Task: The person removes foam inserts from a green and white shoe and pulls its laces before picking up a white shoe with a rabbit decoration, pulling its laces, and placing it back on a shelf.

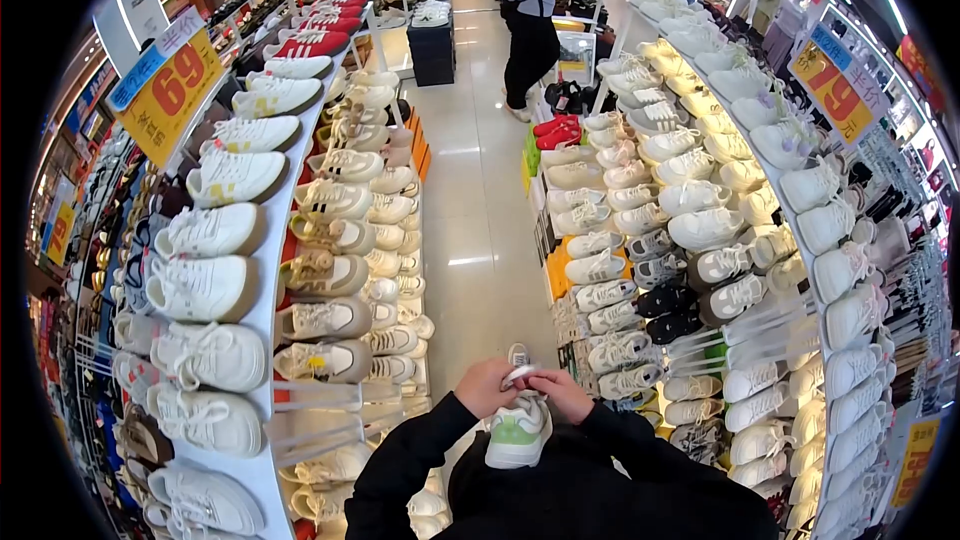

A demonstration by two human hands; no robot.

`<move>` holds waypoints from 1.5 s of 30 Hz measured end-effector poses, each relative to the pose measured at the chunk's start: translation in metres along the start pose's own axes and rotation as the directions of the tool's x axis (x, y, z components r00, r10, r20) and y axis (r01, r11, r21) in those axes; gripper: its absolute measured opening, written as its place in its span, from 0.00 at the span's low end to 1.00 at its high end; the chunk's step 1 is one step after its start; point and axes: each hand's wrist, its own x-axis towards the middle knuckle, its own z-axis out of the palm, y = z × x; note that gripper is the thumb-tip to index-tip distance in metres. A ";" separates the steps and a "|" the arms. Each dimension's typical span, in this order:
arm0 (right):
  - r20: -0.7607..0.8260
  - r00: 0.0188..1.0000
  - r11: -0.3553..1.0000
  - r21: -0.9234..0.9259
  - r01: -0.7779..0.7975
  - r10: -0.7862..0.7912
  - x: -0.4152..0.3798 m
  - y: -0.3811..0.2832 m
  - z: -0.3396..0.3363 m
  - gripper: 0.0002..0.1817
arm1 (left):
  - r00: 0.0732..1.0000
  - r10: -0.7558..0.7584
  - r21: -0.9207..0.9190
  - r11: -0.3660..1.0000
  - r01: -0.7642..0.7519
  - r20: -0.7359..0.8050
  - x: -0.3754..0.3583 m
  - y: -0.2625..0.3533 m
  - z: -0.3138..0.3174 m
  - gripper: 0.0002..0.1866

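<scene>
At the bottom centre, a white shoe with a light green heel point(518, 432) rests close to my body, its heel toward me. My left hand point(486, 387) is closed at the shoe's upper end, with its fingers on a small white loop or strip point(520, 375). From the other side, my right hand point(562, 394) pinches at the same spot, on the white lace or tongue area. Both hands nearly touch each other. The exact parts between the fingertips are too small to tell apart.
Shelves of shoes line both sides, with a left shelf edge point(270, 340) and a right shelf edge point(815, 320). A tiled aisle point(480, 280) runs ahead. Further up it, a person point(530, 30) stands holding a light shoe. Yellow price signs point(165, 90) hang above the shelves.
</scene>
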 end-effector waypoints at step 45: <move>0.052 0.998 0.996 0.081 0.029 -0.033 0.308 -0.232 -0.170 0.03 | 0.856 -0.481 -0.944 0.329 -0.024 -0.190 0.300 -0.118 -0.132 0.14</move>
